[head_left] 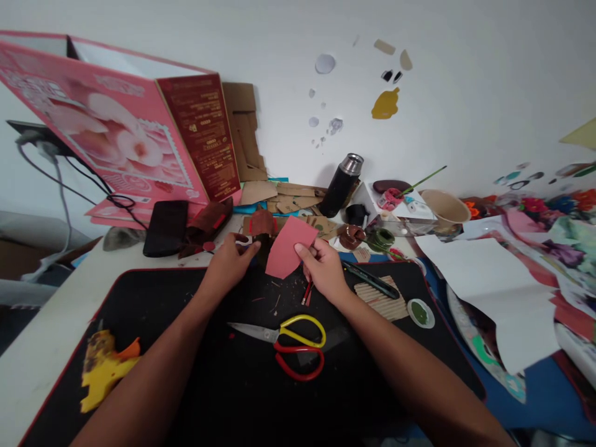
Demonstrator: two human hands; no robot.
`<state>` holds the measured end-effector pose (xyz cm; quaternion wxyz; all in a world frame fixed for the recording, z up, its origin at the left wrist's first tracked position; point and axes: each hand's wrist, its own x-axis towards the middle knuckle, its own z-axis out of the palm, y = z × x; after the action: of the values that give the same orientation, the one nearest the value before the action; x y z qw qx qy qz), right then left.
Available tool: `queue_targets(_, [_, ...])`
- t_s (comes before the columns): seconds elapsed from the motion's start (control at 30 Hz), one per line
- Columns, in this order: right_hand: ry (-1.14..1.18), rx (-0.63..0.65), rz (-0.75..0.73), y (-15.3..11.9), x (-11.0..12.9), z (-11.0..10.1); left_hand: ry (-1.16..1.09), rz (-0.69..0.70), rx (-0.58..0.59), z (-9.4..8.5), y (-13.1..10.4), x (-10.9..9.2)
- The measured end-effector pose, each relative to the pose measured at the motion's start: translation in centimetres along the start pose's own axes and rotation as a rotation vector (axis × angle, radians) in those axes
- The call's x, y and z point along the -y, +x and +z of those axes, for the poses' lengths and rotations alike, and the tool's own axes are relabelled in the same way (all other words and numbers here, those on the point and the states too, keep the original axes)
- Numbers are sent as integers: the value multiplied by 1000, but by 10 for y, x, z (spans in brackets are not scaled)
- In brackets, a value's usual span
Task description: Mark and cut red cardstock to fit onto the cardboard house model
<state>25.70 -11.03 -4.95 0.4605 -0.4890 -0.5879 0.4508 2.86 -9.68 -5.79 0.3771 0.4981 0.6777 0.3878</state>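
Note:
My right hand [325, 267] pinches a piece of red paper [289, 248], thumb on its face, holding it up over the far part of a black mat [223, 385]. Left of it, my left hand [231, 261] has thumb and forefinger apart, close beside a small brown figure [263, 223] with red parts at its sides. I cannot make out anything in that hand. Scissors [279, 338] with one yellow and one red handle lie open on the mat, nearer me. Red-handled sticks [307, 293] lie just under my right hand, near small scraps.
A yellow cut-out piece [105, 369] lies at the left. A dark cutter [372, 279] rests on corrugated card [382, 301], near a dish of green paint [420, 313]. Behind stand a thermos [342, 186], paint jars [351, 238] and a pink box [121, 124]. White paper [493, 285] lies right.

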Motion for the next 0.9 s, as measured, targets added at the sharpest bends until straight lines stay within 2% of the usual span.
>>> queue_targets(0.07, [-31,21,4,-1,2,0,60,102,-111,-4,-2,-4])
queue_targets(0.13, [-41,53,17,-1,3,0,33,210,-107,-7,-6,-10])
queue_targets(0.2, [-54,90,23,-2,3,1,-66,263,20,-9,-11,-17])
queue_targets(0.27, [-84,112,2,-2,3,1,-151,248,198,-10,-16,-26])
queue_targets(0.37, [-136,121,-44,-3,4,4,-253,140,428,-11,-24,-38])
queue_targets(0.43, [-139,144,-40,-4,5,4,-306,65,502,-11,-27,-43])
queue_targets(0.5, [-113,183,-6,-6,7,3,-348,29,487,-11,-27,-42])
queue_targets(0.63, [-152,282,14,-16,18,-11,-425,14,353,-8,-18,-26])
queue_targets(0.77, [-483,460,-111,-39,34,-29,-542,-35,246,-3,-9,-12])
queue_targets(0.9, [-714,702,-179,-68,45,-38,-647,-60,184,1,-7,-12])
